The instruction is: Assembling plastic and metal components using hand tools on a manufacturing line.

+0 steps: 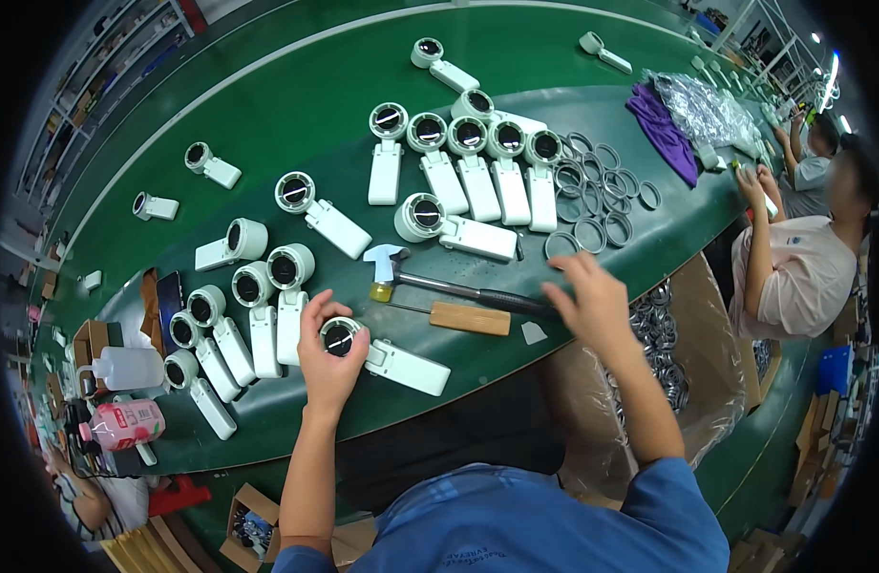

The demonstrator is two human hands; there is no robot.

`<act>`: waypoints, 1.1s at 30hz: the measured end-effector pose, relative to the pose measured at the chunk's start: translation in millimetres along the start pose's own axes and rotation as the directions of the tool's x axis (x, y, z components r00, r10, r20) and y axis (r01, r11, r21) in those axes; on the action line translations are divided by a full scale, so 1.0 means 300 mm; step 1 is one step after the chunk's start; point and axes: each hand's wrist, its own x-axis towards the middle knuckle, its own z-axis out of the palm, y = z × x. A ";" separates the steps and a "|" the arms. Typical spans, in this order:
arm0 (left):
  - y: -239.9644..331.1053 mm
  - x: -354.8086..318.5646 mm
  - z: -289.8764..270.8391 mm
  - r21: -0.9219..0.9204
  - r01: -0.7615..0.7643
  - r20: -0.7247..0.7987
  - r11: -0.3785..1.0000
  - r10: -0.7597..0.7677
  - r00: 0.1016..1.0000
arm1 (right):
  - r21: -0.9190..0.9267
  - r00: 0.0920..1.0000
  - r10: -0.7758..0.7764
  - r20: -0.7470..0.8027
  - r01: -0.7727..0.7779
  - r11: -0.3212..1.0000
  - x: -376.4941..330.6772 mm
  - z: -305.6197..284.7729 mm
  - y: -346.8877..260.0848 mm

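My left hand [327, 353] grips the round head of a white handheld device [396, 363] that lies on the green table [334, 124]; its dark lens faces up. My right hand [592, 301] rests fingers-down on the black handle of a small hammer [430, 282] with a white head. Grey rings [592, 196] lie just beyond that hand. A wooden stick [470, 318] lies between my hands.
Rows of the same white devices [468, 162] lie across the table, more at the left [234, 325]. A clear squeeze bottle [129, 368] and a pink bottle [124, 423] stand at the left edge. A bag of rings [664, 344] hangs at right. Other people [802, 258] work at far right.
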 end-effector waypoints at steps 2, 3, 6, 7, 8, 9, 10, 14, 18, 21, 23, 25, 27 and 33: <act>-0.002 0.001 0.003 0.120 -0.201 -0.141 0.972 0.218 0.966 | -0.004 1.000 -0.013 0.007 0.013 1.000 0.022 0.021 0.100; 0.008 0.007 -0.005 0.122 -0.198 -0.156 0.973 0.216 0.964 | -0.004 1.000 -0.017 0.017 0.017 1.000 0.035 0.041 0.128; 0.097 0.016 -0.077 0.214 -0.428 -0.017 0.878 0.441 0.897 | -0.050 0.971 -0.222 0.085 0.227 0.973 0.079 0.007 0.045; 0.141 0.034 -0.090 0.200 -0.496 0.119 0.845 0.482 0.868 | -0.072 0.943 -0.312 0.114 0.321 0.944 0.085 -0.024 0.003; 0.177 0.045 -0.106 0.188 -0.550 0.255 0.814 0.501 0.827 | -0.041 0.932 -0.340 0.126 0.348 0.937 0.089 -0.050 -0.070; 0.195 0.064 -0.097 0.180 -0.601 0.281 0.779 0.545 0.790 | -0.024 0.881 -0.438 0.178 0.449 0.893 0.107 -0.072 -0.166; 0.210 0.071 -0.086 0.170 -0.650 0.310 0.741 0.586 0.749 | -0.004 0.818 -0.530 0.225 0.545 0.838 0.118 -0.080 -0.249; 0.164 0.089 -0.082 0.131 -0.732 0.355 0.669 0.657 0.665 | 0.209 0.663 -0.699 0.268 0.668 0.714 0.162 -0.055 -0.421; 0.077 0.026 -0.131 -0.076 -0.587 0.325 0.806 0.577 0.750 | 0.449 0.696 -0.715 0.073 0.617 0.646 0.205 0.019 -0.494; -0.007 -0.039 -0.166 -0.415 -0.049 0.286 0.909 0.182 0.941 | 0.815 0.871 -0.278 0.406 -0.208 0.541 0.223 0.150 -0.545; -0.019 -0.026 -0.185 -0.313 -0.147 0.256 0.938 0.232 0.938 | 0.813 0.826 -0.291 0.482 -0.298 0.501 0.211 0.196 -0.538; -0.025 -0.012 -0.202 -0.096 -0.349 0.217 0.932 0.362 0.907 | 0.781 0.728 -0.326 0.603 -0.454 0.429 0.196 0.228 -0.527; -0.012 -0.018 -0.218 -0.089 -0.216 0.240 0.972 0.231 0.943 | 0.757 0.706 -0.335 0.624 -0.438 0.485 0.193 0.244 -0.527; -0.040 -0.028 -0.222 -0.061 0.040 0.419 0.997 -0.011 0.908 | 0.640 0.665 -0.314 0.677 -0.323 0.697 0.210 0.259 -0.530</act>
